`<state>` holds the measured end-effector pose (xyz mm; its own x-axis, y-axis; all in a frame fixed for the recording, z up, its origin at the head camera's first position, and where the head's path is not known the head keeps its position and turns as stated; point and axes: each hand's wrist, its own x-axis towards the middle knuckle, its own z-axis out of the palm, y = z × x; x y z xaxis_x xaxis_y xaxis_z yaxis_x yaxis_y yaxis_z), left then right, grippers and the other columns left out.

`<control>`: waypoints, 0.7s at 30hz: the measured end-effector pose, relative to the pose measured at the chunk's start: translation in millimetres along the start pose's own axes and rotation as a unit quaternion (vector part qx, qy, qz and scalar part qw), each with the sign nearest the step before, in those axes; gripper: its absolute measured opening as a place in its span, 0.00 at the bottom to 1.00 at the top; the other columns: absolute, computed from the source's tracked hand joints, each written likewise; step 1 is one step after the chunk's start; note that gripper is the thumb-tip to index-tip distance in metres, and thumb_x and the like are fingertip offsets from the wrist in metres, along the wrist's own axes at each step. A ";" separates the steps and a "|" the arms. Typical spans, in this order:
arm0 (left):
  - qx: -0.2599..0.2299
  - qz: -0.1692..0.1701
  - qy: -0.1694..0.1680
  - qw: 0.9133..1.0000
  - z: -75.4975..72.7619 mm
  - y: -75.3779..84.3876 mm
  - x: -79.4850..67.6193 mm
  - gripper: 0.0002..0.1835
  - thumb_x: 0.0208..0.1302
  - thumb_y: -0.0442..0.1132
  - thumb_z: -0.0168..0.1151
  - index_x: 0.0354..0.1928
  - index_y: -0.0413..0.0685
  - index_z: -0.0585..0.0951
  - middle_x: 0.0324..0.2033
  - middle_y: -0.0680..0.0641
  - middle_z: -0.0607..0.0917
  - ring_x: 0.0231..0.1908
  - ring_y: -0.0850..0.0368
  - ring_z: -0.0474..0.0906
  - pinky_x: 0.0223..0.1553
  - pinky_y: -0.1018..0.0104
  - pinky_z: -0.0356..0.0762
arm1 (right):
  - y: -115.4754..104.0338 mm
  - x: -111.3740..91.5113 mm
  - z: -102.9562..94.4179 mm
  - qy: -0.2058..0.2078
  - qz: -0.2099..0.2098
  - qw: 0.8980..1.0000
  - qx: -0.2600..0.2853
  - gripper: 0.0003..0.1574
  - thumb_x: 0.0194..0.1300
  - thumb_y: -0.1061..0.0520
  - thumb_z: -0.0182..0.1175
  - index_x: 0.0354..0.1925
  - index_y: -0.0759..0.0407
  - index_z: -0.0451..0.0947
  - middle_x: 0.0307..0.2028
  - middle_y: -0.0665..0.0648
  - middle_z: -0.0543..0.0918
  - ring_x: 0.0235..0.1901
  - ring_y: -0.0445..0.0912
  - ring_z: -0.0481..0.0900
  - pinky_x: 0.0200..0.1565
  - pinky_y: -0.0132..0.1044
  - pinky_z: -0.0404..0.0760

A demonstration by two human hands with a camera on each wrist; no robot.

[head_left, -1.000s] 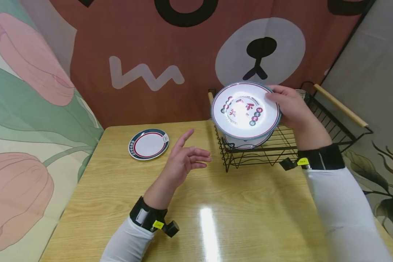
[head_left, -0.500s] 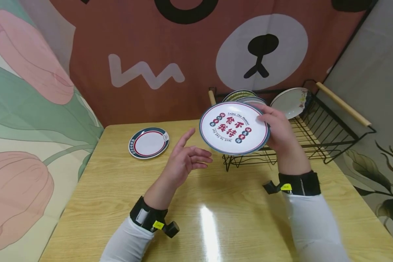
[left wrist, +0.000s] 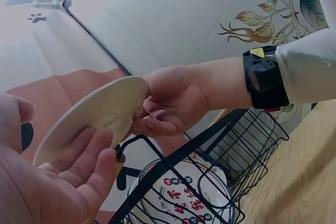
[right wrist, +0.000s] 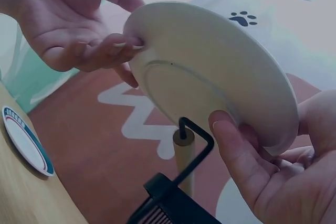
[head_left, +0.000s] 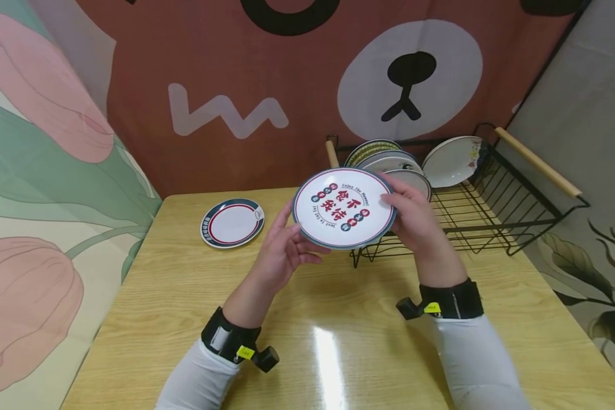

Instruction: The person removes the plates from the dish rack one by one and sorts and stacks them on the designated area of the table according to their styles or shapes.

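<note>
A white plate (head_left: pixel 343 208) with a dark teal rim and red characters is held tilted above the table, in front of a wire rack. My right hand (head_left: pixel 415 219) pinches its right edge, thumb on the printed face and fingers underneath. My left hand (head_left: pixel 282 256) is at the opposite edge; its fairly straight fingers touch the pale underside (left wrist: pixel 97 106), as the left wrist view shows. The right wrist view shows this underside (right wrist: pixel 205 72) between both hands. On the table to the left lies another white plate (head_left: pixel 233 223) with a teal and red rim.
The black wire rack (head_left: pixel 492 225) with wooden handles (head_left: pixel 538 162) stands at the back right. Inside it are a green-patterned plate (head_left: pixel 371 149), a white dish with flowers (head_left: pixel 453 162) and a plate with red characters (left wrist: pixel 181 198). A printed cloth (head_left: pixel 225 159) hangs behind the table.
My right hand has brought the plate out from over the rack, leftward and lower, towards the left hand. The left hand, nearly still, now touches the plate. The rack's dishes have come into view.
</note>
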<state>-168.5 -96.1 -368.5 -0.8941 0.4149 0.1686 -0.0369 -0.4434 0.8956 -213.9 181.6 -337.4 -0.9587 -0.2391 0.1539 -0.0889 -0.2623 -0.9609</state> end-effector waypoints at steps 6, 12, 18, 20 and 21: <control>-0.014 0.014 0.012 1.000 0.8 0.9 -3.0 0.33 0.79 0.36 0.39 0.82 0.58 0.50 0.44 0.53 0.92 0.35 0.56 0.91 0.37 0.64 0.88 | 2.1 -2.1 4.2 -0.010 0.005 1.000 -0.014 0.34 0.80 0.62 0.44 0.79 0.66 0.54 0.55 0.54 0.82 0.37 0.39 0.88 0.35 0.29 0.87; -0.025 0.008 0.022 0.999 2.3 1.2 -5.0 0.33 0.79 0.34 0.39 0.82 0.57 0.49 0.46 0.53 0.91 0.35 0.57 0.91 0.36 0.63 0.88 | 2.8 -7.0 5.3 -0.025 -0.006 1.000 -0.013 0.35 0.80 0.63 0.46 0.79 0.67 0.53 0.55 0.54 0.83 0.37 0.41 0.89 0.36 0.33 0.89; -0.021 0.020 0.011 1.000 2.8 3.4 -6.8 0.36 0.78 0.34 0.39 0.82 0.62 0.45 0.53 0.52 0.89 0.37 0.57 0.91 0.35 0.63 0.88 | 2.5 -9.8 8.4 -0.060 -0.016 0.998 -0.013 0.36 0.80 0.62 0.48 0.79 0.67 0.52 0.53 0.54 0.88 0.32 0.43 0.91 0.31 0.37 0.89; -0.023 0.024 0.007 0.999 2.8 3.9 -6.6 0.36 0.78 0.34 0.39 0.82 0.62 0.45 0.54 0.51 0.88 0.37 0.56 0.91 0.35 0.63 0.88 | 2.7 -9.4 8.7 -0.074 -0.019 0.997 -0.008 0.36 0.80 0.62 0.48 0.79 0.68 0.51 0.50 0.54 0.90 0.30 0.44 0.91 0.30 0.38 0.89; -0.023 0.026 0.005 0.999 2.9 4.2 -6.5 0.36 0.78 0.34 0.39 0.82 0.62 0.45 0.54 0.51 0.88 0.37 0.56 0.91 0.35 0.62 0.88 | 3.0 -9.2 9.0 -0.080 -0.021 0.997 -0.007 0.36 0.80 0.62 0.47 0.79 0.68 0.51 0.50 0.54 0.90 0.30 0.44 0.91 0.30 0.38 0.89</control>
<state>-161.5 -98.4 -364.6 -0.9000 0.3818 0.2103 -0.0104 -0.5011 0.8653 -203.0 174.6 -339.6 -0.8992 -0.3738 0.2274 -0.1325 -0.2626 -0.9558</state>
